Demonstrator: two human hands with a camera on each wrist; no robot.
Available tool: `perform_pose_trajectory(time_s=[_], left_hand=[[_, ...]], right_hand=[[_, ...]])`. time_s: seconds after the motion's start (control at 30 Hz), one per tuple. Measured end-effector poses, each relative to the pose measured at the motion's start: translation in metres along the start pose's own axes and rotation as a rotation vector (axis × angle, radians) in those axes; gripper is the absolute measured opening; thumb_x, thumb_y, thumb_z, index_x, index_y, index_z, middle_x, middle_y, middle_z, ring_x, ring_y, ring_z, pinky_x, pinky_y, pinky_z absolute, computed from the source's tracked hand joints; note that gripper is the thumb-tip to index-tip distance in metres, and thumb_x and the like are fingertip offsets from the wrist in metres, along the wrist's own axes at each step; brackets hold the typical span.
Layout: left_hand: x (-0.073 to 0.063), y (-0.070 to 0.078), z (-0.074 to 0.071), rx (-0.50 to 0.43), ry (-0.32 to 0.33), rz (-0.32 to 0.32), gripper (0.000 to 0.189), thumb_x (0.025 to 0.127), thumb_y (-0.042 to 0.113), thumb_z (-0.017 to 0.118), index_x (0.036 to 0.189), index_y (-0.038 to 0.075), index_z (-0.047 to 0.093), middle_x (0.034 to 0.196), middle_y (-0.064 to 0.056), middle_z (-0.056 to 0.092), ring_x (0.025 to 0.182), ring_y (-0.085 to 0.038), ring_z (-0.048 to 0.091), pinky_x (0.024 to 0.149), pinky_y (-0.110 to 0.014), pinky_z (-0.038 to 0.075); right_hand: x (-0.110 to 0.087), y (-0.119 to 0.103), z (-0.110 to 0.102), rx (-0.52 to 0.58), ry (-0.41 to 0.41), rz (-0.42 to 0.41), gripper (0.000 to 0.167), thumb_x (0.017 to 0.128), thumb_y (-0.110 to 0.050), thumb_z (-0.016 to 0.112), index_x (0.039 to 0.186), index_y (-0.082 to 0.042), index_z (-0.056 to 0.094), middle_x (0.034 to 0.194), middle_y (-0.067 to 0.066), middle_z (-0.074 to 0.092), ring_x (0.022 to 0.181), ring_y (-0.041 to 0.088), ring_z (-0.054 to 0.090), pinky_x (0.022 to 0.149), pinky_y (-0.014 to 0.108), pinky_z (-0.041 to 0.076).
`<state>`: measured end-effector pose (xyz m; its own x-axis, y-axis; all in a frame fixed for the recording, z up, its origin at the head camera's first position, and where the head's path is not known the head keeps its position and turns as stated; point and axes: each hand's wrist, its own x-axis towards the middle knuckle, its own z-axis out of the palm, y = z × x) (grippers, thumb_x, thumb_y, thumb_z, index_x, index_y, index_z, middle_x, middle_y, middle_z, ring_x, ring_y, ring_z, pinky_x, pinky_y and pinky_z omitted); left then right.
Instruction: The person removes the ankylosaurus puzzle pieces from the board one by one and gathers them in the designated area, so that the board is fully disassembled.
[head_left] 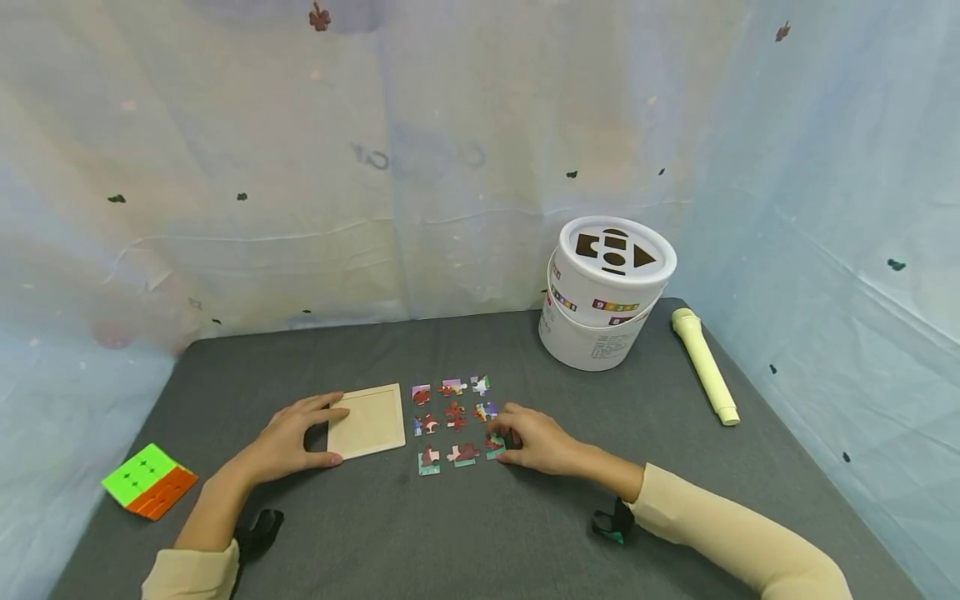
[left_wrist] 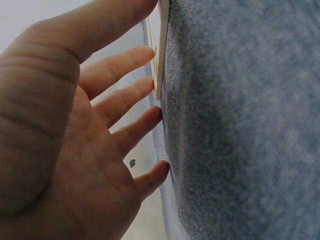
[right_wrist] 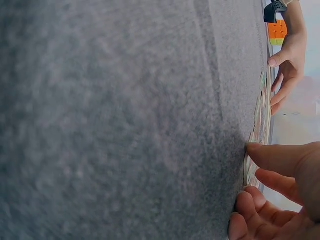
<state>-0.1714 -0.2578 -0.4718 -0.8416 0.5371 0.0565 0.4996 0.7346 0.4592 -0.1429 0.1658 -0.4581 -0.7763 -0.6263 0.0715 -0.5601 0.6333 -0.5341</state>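
A square, pale wooden puzzle tray lies on the grey cloth. My left hand touches its left side, the thumb near the front corner and other fingertips near the back one; in the left wrist view the fingers are spread and fairly straight. Right of the tray, several jigsaw pieces lie apart in rows. At the front right of these rows, my right hand pinches a red and green jigsaw piece between thumb and fingers, low at the table. Part of that piece is hidden by the fingers.
A Rubik's cube sits to the left of my left forearm. At the back right stands a white bucket with shaped holes in its lid. A pale yellow, microphone-shaped stick lies near the right table edge. Patterned curtains enclose the table.
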Motion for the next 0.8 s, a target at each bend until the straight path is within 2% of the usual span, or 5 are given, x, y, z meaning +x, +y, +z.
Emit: perform_pose_trajectory(time_s=[0.37,0.8], left_hand=[[0.0001,0.0001,0.0016,0.002,0.009,-0.013,0.079,0.077,0.047,0.084,0.139,0.004,0.059,0.152,-0.024,0.041,0.136,-0.05,0.035,0.099,-0.077,0.022],[0.0011,-0.002,0.0032,-0.001,0.014,-0.002,0.078,0.077,0.046,0.084,0.139,0.004,0.059,0.152,-0.023,0.041,0.137,-0.049,0.035,0.099,-0.076,0.022]], right_hand=[[-0.0011,0.0034,0.0048,-0.004,0.049,-0.061,0.033,0.084,-0.011,0.082,0.114,-0.008,0.07,0.091,0.002,0.055,0.071,0.011,0.052,0.059,0.02,0.041],[-0.0019,0.0026,0.0053,-0.013,0.055,-0.047,0.034,0.085,-0.013,0.081,0.116,-0.009,0.069,0.094,0.003,0.056,0.071,0.011,0.052,0.06,0.02,0.041]])
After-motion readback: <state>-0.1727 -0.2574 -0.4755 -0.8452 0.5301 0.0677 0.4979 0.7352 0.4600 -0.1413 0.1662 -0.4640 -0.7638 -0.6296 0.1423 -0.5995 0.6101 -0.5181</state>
